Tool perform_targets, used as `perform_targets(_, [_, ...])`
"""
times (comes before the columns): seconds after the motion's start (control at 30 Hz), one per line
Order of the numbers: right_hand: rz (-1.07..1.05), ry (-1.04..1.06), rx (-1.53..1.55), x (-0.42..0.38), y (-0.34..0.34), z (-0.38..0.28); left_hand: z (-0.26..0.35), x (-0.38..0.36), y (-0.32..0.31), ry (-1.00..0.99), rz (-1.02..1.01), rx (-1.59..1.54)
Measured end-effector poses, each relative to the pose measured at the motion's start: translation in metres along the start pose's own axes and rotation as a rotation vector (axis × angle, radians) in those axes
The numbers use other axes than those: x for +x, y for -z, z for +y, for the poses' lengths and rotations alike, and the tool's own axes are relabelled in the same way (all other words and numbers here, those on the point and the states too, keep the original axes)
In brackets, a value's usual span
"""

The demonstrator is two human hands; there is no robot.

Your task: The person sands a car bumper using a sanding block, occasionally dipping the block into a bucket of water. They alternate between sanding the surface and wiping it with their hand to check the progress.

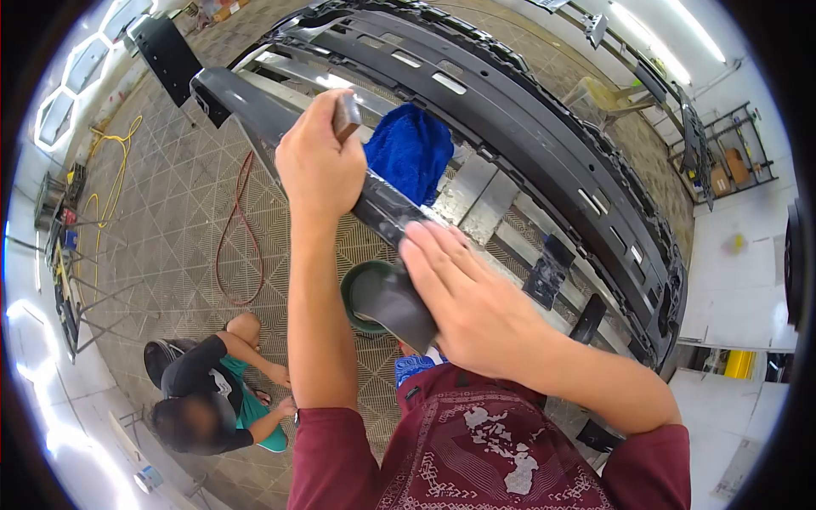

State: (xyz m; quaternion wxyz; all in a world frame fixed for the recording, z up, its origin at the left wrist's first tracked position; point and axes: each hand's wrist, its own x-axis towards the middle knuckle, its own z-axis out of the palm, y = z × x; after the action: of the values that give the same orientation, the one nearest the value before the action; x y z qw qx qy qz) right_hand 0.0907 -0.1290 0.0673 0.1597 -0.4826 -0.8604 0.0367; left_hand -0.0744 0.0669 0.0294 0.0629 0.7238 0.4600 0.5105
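My left hand (321, 157) is closed around a small block with a grey top and brown side (347, 116), held over a long dark plastic trim piece (384, 208). Fingers extended and close together, my right hand (463, 297) lies flat across the nearer part of the trim, hiding some of it. A smooth dark grey curved section (398, 310) shows beside the right palm, overlapping a green bucket (344, 299) below. Beyond the trim, a crumpled blue cloth (411, 151) rests on the metal stand (476, 200).
A large black bumper (518, 132) spans the far side of the stand. At lower left a person (212, 382) crouches on the patterned floor. A red hose (219, 255) and a yellow cord (127, 153) lie on the left. A metal rack (739, 161) stands at right.
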Motion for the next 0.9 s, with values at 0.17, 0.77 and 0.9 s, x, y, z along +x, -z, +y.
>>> perform_targets(0.17, [-0.02,0.023,-0.029,-0.033,0.014,0.0,-0.003,0.001,-0.002,0.027,-0.018,0.008])
perform_targets(0.77, [0.192,-0.024,-0.062,-0.014,-0.007,-0.002,0.011,0.003,0.004,0.185,-0.119,-0.045])
perform_targets(0.9, [-0.124,-0.12,-0.052,-0.117,0.041,-0.008,0.005,0.0,-0.001,0.177,-0.073,-0.095])
